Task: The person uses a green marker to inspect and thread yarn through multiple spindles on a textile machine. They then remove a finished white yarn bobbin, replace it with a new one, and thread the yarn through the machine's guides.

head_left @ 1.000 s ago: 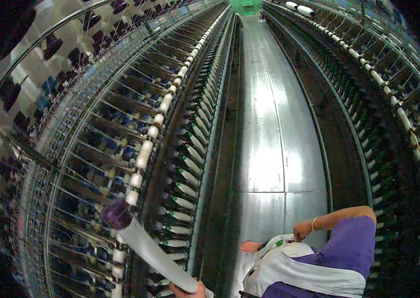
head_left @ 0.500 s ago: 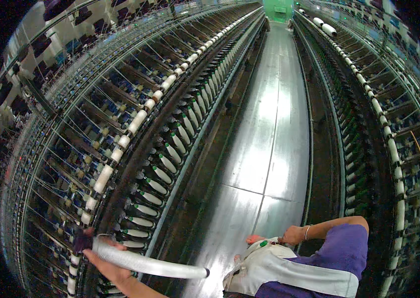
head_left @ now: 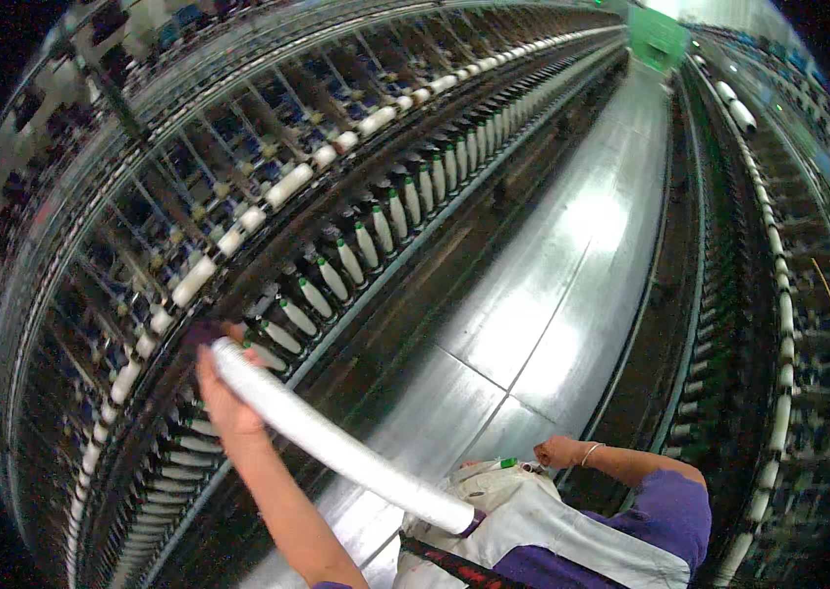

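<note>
My left hand (head_left: pixel 230 402) is wrapped round the upper end of a long white roving bobbin (head_left: pixel 336 447) with dark purple ends. The bobbin slants down to the right, its lower end in front of my apron. Beyond that hand stands a row of white yarn cops (head_left: pixel 349 261) with green tips on the left spinning frame. My right hand (head_left: pixel 560 453) is closed at the mouth of the pale apron pouch (head_left: pixel 484 485); what its fingers hold, if anything, is hidden. A green-ended tube (head_left: pixel 508 462) pokes out of the pouch beside it.
A long spinning frame with white rollers (head_left: pixel 289 185) runs along my left. Another frame (head_left: pixel 781 294) lines the right, with white bobbins (head_left: pixel 735 106) lying on top. Between them a shiny metal-floored aisle (head_left: pixel 533 334) leads to a green wall (head_left: pixel 658 39).
My left hand and the roving bobbin have moved up and tilted more steeply. The view has turned left, so the aisle sits further right. My right hand stays by the pouch.
</note>
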{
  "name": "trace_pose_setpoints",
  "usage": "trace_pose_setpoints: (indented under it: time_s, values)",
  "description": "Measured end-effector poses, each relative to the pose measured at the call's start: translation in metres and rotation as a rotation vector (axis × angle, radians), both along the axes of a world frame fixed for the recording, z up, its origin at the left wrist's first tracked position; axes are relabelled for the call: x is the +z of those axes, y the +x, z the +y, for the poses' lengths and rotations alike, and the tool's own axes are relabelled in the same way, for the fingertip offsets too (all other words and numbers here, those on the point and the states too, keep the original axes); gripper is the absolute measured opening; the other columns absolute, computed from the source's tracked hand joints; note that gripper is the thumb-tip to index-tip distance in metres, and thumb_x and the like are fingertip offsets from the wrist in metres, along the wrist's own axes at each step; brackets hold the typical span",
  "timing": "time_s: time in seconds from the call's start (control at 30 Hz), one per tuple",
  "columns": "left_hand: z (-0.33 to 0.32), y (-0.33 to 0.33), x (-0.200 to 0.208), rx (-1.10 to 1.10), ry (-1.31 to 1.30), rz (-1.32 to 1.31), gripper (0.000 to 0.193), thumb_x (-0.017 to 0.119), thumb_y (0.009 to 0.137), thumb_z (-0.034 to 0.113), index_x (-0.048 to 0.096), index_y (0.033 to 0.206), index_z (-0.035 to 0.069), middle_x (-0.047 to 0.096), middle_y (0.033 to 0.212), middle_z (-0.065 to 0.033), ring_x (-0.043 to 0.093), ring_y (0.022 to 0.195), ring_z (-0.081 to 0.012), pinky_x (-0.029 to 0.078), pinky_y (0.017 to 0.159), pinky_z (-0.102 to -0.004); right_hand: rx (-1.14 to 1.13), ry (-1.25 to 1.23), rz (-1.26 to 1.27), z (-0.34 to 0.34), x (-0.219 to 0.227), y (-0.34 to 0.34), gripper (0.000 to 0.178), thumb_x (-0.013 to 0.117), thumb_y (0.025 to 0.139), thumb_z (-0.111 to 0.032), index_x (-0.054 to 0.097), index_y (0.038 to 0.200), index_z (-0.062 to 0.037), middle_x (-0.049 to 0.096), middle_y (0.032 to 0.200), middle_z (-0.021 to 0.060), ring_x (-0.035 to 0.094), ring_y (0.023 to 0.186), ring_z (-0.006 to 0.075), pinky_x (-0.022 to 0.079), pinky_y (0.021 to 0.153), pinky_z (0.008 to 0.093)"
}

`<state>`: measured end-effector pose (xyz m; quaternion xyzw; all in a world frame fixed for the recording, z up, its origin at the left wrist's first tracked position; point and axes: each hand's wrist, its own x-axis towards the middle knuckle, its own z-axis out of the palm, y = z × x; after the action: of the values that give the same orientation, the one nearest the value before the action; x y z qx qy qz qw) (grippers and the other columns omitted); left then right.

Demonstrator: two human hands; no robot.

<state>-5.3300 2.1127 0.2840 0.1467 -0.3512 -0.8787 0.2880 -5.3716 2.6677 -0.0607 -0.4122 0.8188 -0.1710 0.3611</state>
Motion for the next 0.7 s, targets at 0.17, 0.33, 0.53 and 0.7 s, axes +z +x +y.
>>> trace_pose_setpoints:
  time_s: [0.17, 0.33, 0.53, 0.7]
  values:
    - [0.012, 0.008, -0.045, 0.004, 0.219, 0.101, 0.041, 0.050, 0.094, 0.039, 0.056, 0.108, 0.002, 0.063, 0.091, -0.0098, 0.057, 0.067, -0.0213, 0.050, 0.059, -0.0336, -0.447, -0.428, -0.784, -0.005, 0.051, -0.041, 0.016, 0.062, 0.085, -0.015, 0.050, 0.076, -0.0092, 0.048, 0.061, 0.0004, 0.047, 0.054, 0.0135, 0.041, 0.050, 0.0291]
    - [-0.011, 0.032, -0.033, -0.033, 0.165, 0.135, 0.049, 0.050, 0.093, 0.042, 0.057, 0.104, -0.005, 0.063, 0.081, -0.0115, 0.057, 0.066, -0.0218, 0.051, 0.058, -0.0329, -0.349, -0.591, -0.817, -0.179, 0.135, -0.071, 0.020, 0.049, 0.095, -0.018, 0.055, 0.112, -0.0085, 0.046, 0.065, -0.0056, 0.041, 0.055, 0.0031, 0.032, 0.046, 0.0205]
    - [0.010, 0.052, -0.056, 0.070, 0.270, 0.165, 0.047, 0.056, 0.089, 0.047, 0.060, 0.090, 0.000, 0.064, 0.080, -0.0120, 0.065, 0.070, -0.0237, 0.057, 0.061, -0.0372, -0.099, -1.176, -0.686, -0.426, 0.248, -0.014, 0.011, 0.055, 0.091, -0.008, 0.061, 0.098, -0.0026, 0.050, 0.067, -0.0028, 0.041, 0.049, 0.0026, 0.030, 0.041, 0.0190]
    - [-0.001, 0.096, -0.065, 0.299, 0.374, 0.121, 0.030, 0.063, 0.086, 0.042, 0.060, 0.080, 0.013, 0.060, 0.068, -0.0009, 0.058, 0.056, -0.0169, 0.051, 0.055, -0.0325, -0.185, -1.047, -0.672, -0.518, 0.307, 0.046, 0.014, 0.057, 0.088, -0.004, 0.063, 0.100, -0.0017, 0.060, 0.077, -0.0006, 0.048, 0.062, 0.0036, 0.041, 0.054, 0.0182]
